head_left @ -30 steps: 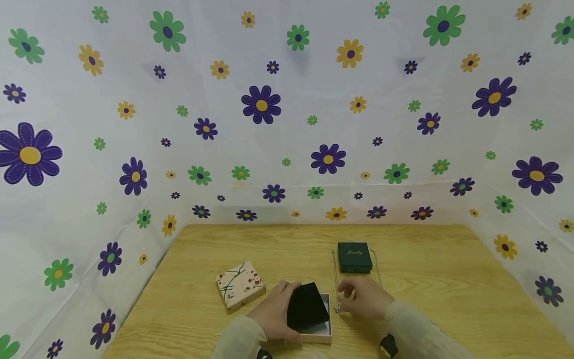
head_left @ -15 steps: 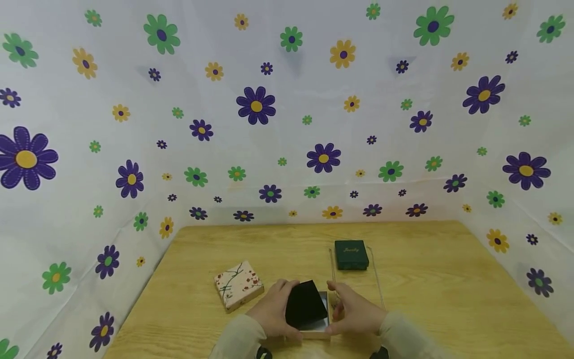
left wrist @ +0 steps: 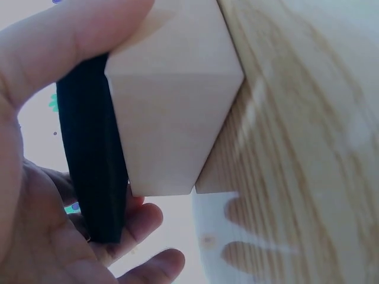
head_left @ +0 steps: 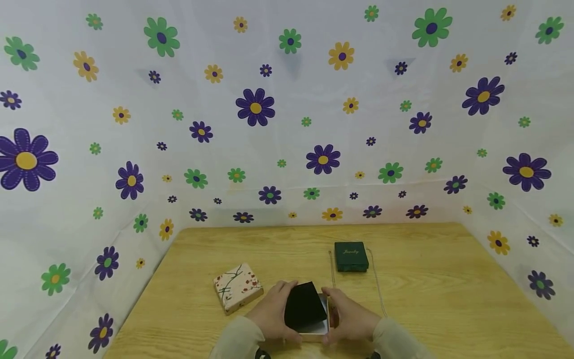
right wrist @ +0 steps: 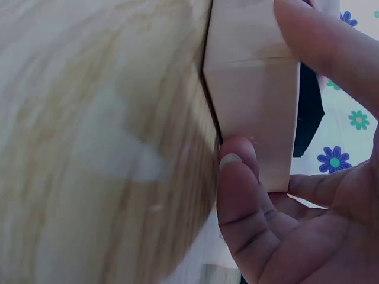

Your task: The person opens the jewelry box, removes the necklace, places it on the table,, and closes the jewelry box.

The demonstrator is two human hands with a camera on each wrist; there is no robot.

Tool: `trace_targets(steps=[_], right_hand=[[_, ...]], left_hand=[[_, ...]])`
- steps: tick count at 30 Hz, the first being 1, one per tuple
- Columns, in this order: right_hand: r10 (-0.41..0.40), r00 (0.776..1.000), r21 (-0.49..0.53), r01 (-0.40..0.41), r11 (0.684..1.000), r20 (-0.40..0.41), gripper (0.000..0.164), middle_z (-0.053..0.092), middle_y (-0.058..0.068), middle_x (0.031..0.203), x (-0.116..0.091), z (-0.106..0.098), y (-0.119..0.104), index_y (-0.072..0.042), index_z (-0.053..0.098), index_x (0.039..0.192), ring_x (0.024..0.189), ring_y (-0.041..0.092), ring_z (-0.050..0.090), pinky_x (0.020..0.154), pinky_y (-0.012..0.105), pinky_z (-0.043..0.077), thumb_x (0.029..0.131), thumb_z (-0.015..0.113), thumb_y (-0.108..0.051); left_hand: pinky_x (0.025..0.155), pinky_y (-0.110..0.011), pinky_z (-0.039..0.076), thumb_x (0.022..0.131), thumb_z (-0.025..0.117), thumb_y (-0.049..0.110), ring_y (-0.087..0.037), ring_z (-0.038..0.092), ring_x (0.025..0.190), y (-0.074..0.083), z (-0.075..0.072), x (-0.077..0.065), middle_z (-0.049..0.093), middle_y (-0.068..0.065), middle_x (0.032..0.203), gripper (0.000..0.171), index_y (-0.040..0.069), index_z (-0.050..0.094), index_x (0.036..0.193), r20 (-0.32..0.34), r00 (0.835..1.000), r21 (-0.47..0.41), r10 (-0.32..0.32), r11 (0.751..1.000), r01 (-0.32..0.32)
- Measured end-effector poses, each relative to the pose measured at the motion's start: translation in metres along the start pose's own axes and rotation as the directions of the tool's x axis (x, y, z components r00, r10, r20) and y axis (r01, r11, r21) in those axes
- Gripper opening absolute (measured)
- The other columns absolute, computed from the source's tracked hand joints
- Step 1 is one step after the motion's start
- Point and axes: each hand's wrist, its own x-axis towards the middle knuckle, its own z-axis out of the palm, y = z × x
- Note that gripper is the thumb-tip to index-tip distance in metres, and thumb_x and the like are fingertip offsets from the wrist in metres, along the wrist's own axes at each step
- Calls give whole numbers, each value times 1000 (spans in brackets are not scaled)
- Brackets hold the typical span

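A pale cardboard box base [head_left: 322, 327] with a white inside stands on the table near the front. Tilted up in it, at its left side, is a black pad [head_left: 305, 305], probably the box's insert. My left hand [head_left: 271, 313] grips the base and pad from the left, thumb across the box's front wall [left wrist: 172, 127] and fingers behind the pad. On the other side, my right hand [head_left: 353, 315] holds the base, thumb at the front corner and fingertips [right wrist: 240, 174] low against the side wall [right wrist: 257, 106].
A box lid [head_left: 238, 287] with a blossom-branch print lies to the left. Behind my right hand is a dark green jewelry box [head_left: 352, 257], with a thin chain [head_left: 377, 284] running along its sides. A flower-printed sheet [head_left: 287, 134] hangs around the wooden table [head_left: 426, 269].
My right hand has moved left from the chain beside the box to the right side of the box base and taken hold of it. My left hand keeps its grip.
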Motion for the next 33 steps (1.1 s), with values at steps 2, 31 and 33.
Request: trace_targets(steps=[2,31,33], right_hand=[[-7,1000,-19,7,1000,-1,105,44,12,120,0,0,1,5,20,148,88,24,52,74,29,45,71,87,-18],[-80,995,39,78,996,54,100,38,14,143,-5,-4,5,-4,20,151,90,21,56,79,30,44,74,84,-12],[-82,995,56,79,995,59,102,37,15,144,-4,-4,6,-2,18,151,90,21,57,79,30,44,74,84,-12]], left_hand=[[96,-43,44,56,85,61,-20,46,116,1,-1,0,39,-5,136,125,12,23,153,-4,1000,13,4,1000,-4],[98,-40,43,69,74,65,-17,42,121,1,4,-1,36,0,138,107,8,32,149,-3,988,26,156,987,-156],[99,-40,43,69,74,65,-16,43,121,1,4,0,37,0,139,107,8,33,149,-1,987,31,163,986,-162]])
